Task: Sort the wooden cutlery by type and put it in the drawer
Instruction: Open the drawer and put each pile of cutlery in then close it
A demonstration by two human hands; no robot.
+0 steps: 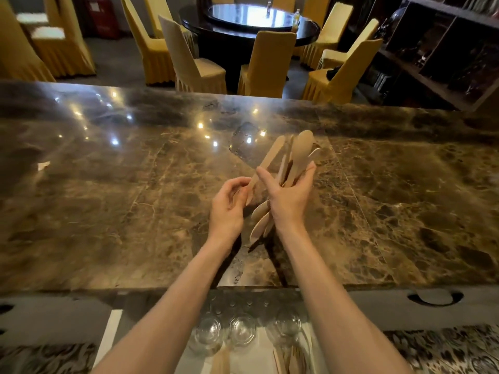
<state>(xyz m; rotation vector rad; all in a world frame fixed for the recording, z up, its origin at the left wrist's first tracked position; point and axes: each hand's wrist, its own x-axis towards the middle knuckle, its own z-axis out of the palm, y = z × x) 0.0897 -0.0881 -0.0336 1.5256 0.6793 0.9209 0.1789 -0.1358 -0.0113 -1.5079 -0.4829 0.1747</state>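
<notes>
My right hand [290, 197] is closed around a bundle of wooden cutlery [298, 155], held above the brown marble counter [108, 198]; spoon bowls stick out above and below the fist. My left hand [229, 207] pinches the lower end of one flat wooden piece [267, 161] that leans up out of the bundle. Below the counter's near edge an open white drawer [113, 336] shows between my forearms. More wooden cutlery [221, 361] lies in the drawer at the frame's bottom.
Three upturned clear glasses [240, 332] stand in the drawer's back part. A dark round handle cut-out [434, 298] sits in the cabinet front to the right. Beyond the counter are yellow-covered chairs [270, 63], a round dark dining table [251, 25] and dark shelving [442, 49].
</notes>
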